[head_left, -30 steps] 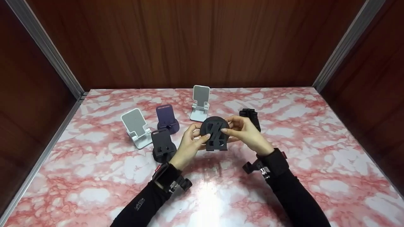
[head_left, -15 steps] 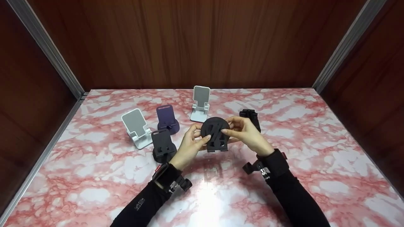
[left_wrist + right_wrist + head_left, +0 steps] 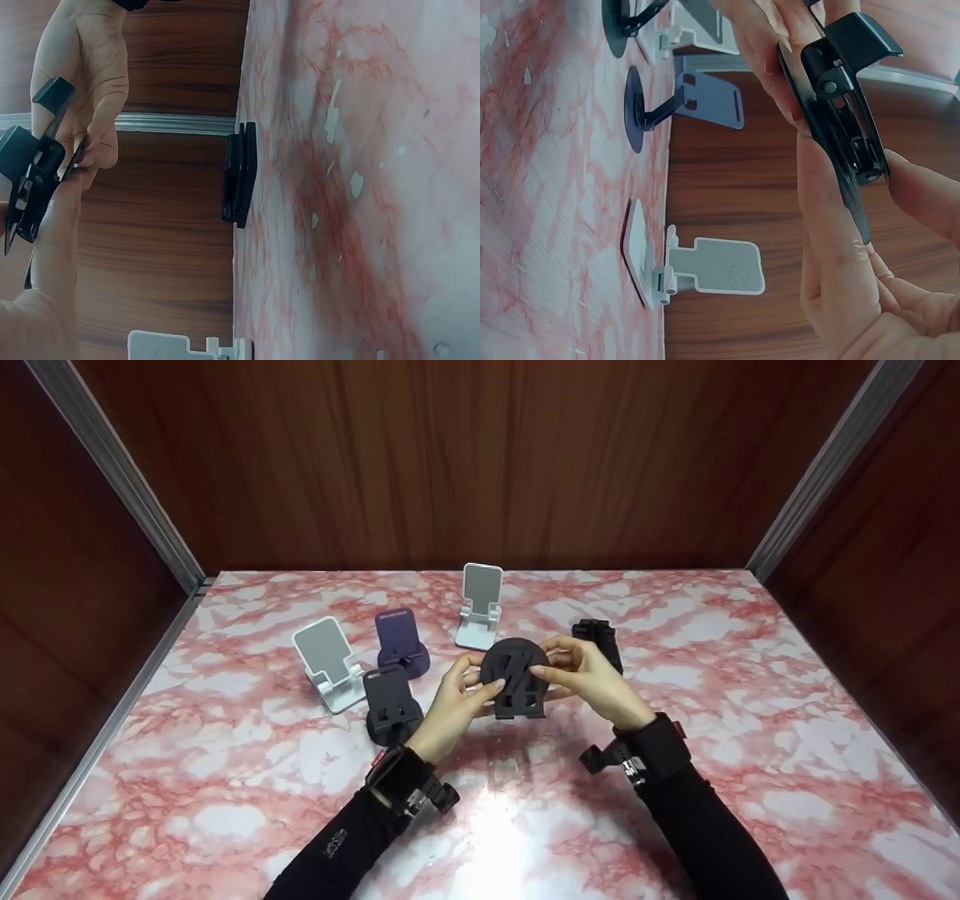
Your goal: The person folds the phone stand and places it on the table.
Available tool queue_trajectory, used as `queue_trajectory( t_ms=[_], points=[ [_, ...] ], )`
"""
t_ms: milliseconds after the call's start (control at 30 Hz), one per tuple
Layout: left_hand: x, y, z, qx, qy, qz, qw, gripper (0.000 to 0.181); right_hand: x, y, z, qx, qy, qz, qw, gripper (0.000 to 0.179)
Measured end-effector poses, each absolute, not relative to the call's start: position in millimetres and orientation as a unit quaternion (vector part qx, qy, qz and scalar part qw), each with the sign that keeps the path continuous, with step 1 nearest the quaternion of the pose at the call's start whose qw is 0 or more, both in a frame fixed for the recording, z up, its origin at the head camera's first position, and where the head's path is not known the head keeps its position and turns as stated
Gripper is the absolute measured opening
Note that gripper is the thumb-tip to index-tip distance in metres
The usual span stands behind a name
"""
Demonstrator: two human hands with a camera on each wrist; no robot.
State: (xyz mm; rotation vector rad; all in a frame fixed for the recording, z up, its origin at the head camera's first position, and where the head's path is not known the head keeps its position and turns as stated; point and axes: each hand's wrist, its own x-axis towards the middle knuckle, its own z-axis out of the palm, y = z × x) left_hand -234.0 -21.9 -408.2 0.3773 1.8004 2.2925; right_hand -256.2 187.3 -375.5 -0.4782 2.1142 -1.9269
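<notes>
Both hands hold a folded black phone stand (image 3: 516, 679) with a round base, raised above the table. My left hand (image 3: 448, 709) grips its left side, thumb on the front and fingers behind. On its right side, my right hand (image 3: 596, 682) pinches it, thumb pressed near the middle. The right wrist view shows the stand (image 3: 840, 127) edge-on, its round base and hinged plate lying close together. It also appears edge-on, the stand (image 3: 37, 184) between the hands, in the left wrist view. Parts of the fingers are hidden behind the base.
Left of the hands stand an unfolded black phone stand (image 3: 390, 701), a purple one (image 3: 397, 634) and a white-and-grey one (image 3: 324, 652). Another white-and-grey stand (image 3: 481, 589) is at the back. A folded black stand (image 3: 594, 631) lies behind my right hand on the marbled table (image 3: 750, 682).
The held black stand has tilted slightly between the hands. Both hands keep their hold, and the stands on the table have not moved.
</notes>
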Motion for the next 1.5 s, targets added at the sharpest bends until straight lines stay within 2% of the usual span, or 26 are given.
queue_trajectory(
  t_ms=[200,533,767,1000,1233,1500],
  points=[
    [-232.2,-22.4,-403.6,0.145,0.646,0.744,0.084,0.033,-257.3,190.3,-374.8,-0.17,0.715,-0.666,0.128,0.033],
    [-226.1,-24.9,-402.0,0.218,0.803,0.553,-0.051,0.057,-259.6,195.8,-375.5,-0.162,0.715,-0.667,0.13,0.031],
    [-220.0,-29.3,-405.6,0.235,0.852,0.453,-0.113,0.064,-263.1,205.9,-378.0,-0.143,0.704,-0.681,0.141,0.025],
    [-214.2,-35.9,-409.1,0.237,0.9,0.311,-0.193,0.07,-268.7,221.3,-381.3,-0.125,0.691,-0.694,0.159,0.028],
    [-209.9,-45.4,-415.4,0.21,0.929,0.209,-0.22,0.073,-272.9,238.8,-382.1,-0.1,0.704,-0.684,0.16,0.037],
    [-203.2,-58.4,-422.4,0.195,0.936,0.176,-0.236,0.077,-284.9,266.7,-385.0,-0.066,0.703,-0.691,0.154,0.033]
  ],
)
